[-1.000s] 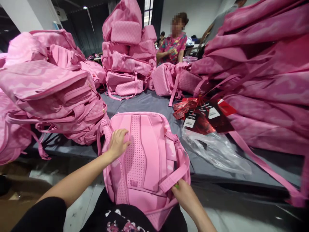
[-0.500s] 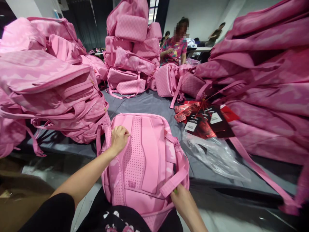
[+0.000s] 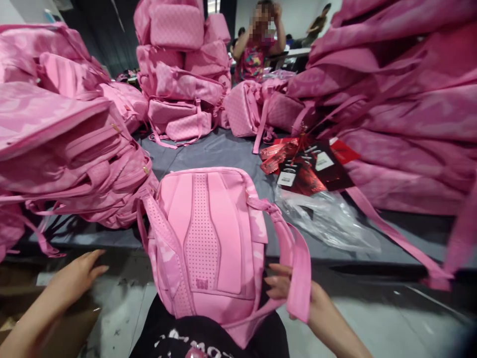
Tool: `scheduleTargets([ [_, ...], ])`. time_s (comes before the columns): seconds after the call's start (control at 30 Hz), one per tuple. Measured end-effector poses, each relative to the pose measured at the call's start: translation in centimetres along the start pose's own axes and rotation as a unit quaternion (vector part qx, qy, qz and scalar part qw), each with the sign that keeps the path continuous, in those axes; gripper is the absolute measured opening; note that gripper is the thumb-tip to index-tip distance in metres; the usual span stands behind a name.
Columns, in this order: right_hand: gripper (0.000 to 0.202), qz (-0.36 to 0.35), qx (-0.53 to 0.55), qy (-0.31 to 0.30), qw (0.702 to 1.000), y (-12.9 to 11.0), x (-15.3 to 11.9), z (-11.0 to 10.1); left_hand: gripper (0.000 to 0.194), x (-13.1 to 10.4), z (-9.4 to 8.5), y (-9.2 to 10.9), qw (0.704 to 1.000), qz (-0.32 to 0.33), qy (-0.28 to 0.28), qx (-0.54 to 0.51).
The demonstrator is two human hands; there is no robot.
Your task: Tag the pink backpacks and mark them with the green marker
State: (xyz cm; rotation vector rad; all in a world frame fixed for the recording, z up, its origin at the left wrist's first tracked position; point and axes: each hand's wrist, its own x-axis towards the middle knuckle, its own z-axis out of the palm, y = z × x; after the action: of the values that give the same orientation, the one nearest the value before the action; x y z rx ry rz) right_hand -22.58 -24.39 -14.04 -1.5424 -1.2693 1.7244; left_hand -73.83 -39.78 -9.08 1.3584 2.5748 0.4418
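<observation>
A pink backpack (image 3: 201, 238) leans upright between my lap and the table edge, its padded back panel facing me. My left hand (image 3: 76, 273) is off to the left of it in the air, fingers stretched and holding nothing. Behind the loose right shoulder strap (image 3: 301, 271), my right hand (image 3: 280, 284) reaches toward the bag's right side with its fingers apart. The strap hides part of that hand. On the bag's left side hangs the other shoulder strap (image 3: 164, 238).
Piled pink backpacks stand left (image 3: 74, 149), at the back (image 3: 182, 79) and right (image 3: 417, 114) on the grey-covered table (image 3: 186, 158). Black and red hang tags (image 3: 309, 166) and a clear plastic bag (image 3: 324, 219) lie to the right. A person (image 3: 255, 54) is across the table.
My left hand has let go of the backpack's left edge and swung left and down. My right hand has shifted outward, its fingers now showing inside the strap loop. The view has turned slightly.
</observation>
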Motion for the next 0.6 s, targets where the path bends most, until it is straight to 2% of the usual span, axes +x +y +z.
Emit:
scheduleTargets([
  [0.03, 0.068, -0.027, 0.044, 0.015, 0.999, -1.2, -0.6, -0.2, 0.036, 0.0, 0.2, 1.8, 0.997, 0.068, -0.017, -0.027],
  [0.07, 0.071, -0.063, 0.086, 0.029, 0.994, -2.3, -1.2, -0.4, 0.032, 0.1, 0.7, 4.5, 0.988, 0.145, -0.037, -0.049],
  [0.13, 0.079, -0.146, 0.153, 0.023, 0.977, -4.2, -2.2, 0.0, 0.024, 0.6, 2.4, 11.4, 0.949, 0.303, -0.021, -0.085],
  [0.17, 0.085, -0.177, 0.179, -0.005, 0.968, -4.9, -2.5, 0.5, 0.022, 1.1, 3.5, 15.1, 0.918, 0.387, -0.019, -0.090],
  [0.23, 0.094, -0.190, 0.218, -0.105, 0.952, -5.6, -2.9, 2.0, 0.031, 2.5, 6.0, 22.1, 0.848, 0.524, -0.042, -0.069],
  [0.3, 0.094, -0.164, 0.276, -0.194, 0.927, -5.7, -2.7, 3.9, 0.032, 4.3, 8.4, 27.7, 0.801, 0.597, -0.036, -0.024],
  [0.33, 0.091, -0.155, 0.320, -0.207, 0.912, -5.8, -2.4, 4.7, 0.030, 5.2, 9.3, 29.8, 0.786, 0.617, -0.035, 0.010],
  [0.4, 0.081, -0.164, 0.413, -0.165, 0.881, -5.8, -1.4, 5.8, 0.025, 6.6, 10.6, 32.9, 0.775, 0.626, -0.034, 0.075],
  [0.47, 0.071, -0.201, 0.461, -0.074, 0.861, -5.9, 0.0, 6.4, 0.024, 7.5, 11.1, 34.7, 0.772, 0.624, -0.039, 0.114],
  [0.53, 0.060, -0.256, 0.420, 0.002, 0.870, -5.6, 1.5, 6.6, 0.027, 7.9, 11.1, 35.7, 0.769, 0.626, -0.052, 0.124],
  [0.6, 0.046, -0.308, 0.313, 0.068, 0.896, -4.9, 2.9, 6.9, 0.030, 8.0, 11.0, 35.9, 0.762, 0.630, -0.072, 0.129],
])
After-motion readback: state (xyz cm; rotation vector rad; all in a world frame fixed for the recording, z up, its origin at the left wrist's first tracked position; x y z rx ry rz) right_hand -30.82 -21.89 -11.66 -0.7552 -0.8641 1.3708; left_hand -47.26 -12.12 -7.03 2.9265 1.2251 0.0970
